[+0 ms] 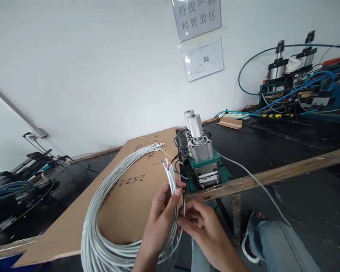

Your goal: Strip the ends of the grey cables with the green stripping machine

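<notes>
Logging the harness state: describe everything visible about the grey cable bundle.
The grey cable bundle is many thin, pale grey sheathed cables coiled in a large loose loop on a flat cardboard sheet. One set of ends fans out on the cardboard with small metal terminals. The other ends, stripped to show coloured inner wires, stand upright, gripped by the left hand. The right hand pinches a cable just beside them. The loop's lower part runs out of frame.

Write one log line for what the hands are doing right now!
left hand: grips cable ends | right hand: pinches one cable | machine: just ahead
</notes>
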A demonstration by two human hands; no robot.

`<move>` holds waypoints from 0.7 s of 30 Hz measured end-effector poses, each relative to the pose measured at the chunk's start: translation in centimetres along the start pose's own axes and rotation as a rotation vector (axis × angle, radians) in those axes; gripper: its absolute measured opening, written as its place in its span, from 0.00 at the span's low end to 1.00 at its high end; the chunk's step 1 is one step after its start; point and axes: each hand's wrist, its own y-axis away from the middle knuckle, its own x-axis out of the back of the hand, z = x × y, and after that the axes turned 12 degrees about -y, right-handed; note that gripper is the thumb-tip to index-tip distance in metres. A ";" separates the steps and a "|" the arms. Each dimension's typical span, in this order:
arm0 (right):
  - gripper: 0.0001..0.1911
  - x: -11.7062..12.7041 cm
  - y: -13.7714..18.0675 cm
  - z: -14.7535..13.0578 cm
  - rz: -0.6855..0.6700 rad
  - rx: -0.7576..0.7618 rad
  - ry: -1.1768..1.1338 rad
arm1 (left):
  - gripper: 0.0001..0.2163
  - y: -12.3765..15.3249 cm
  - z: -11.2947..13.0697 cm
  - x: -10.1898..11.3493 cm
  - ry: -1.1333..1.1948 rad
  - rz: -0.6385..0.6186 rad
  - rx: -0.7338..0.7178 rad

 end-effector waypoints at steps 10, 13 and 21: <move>0.18 1.1 1.2 1.6 0.206 0.091 -0.174 | 0.10 -0.3 -0.2 -0.3 -0.030 0.054 -0.086; 0.16 1.1 1.8 1.7 0.247 0.100 -0.199 | 0.11 -0.1 -0.6 -0.5 -0.062 0.028 -0.019; 0.16 1.6 0.9 2.7 0.205 0.155 -0.228 | 0.13 -0.1 -0.2 -1.2 -0.256 -0.256 0.088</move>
